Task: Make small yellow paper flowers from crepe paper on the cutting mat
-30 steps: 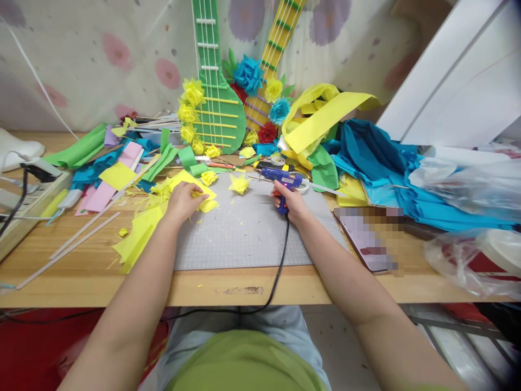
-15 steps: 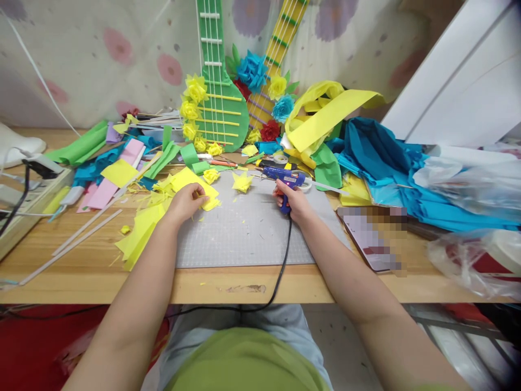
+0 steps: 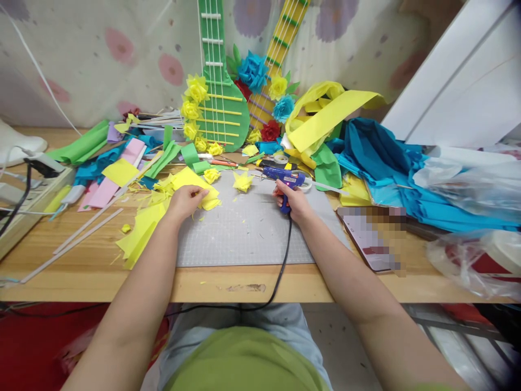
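My right hand [image 3: 295, 201] is wrapped round the handle of a blue hot glue gun [image 3: 285, 176], whose nozzle points left and whose cord hangs over the table edge. A white glue stick [image 3: 329, 187] sticks out behind it. My left hand [image 3: 187, 202] has its thumb and fingers pinched together at a yellow crepe paper piece [image 3: 212, 203]. More yellow sheets [image 3: 142, 231] lie under and beside that wrist. Between my hands, a yellow paper flower [image 3: 242, 182] rests on the grey cutting mat [image 3: 236, 239]; a smaller yellow paper rose [image 3: 211, 175] is left of it.
A green paper-covered guitar shape [image 3: 223, 119] and a yellow one [image 3: 280, 49] lean on the back wall with paper flowers. Blue crepe paper [image 3: 378, 152] and a phone [image 3: 368, 239] lie right. A power strip [image 3: 40, 190] and white strips [image 3: 77, 241] are left.
My left hand's fingertips have lifted slightly and drawn together at the yellow paper. My right hand with the glue gun has stayed almost still.
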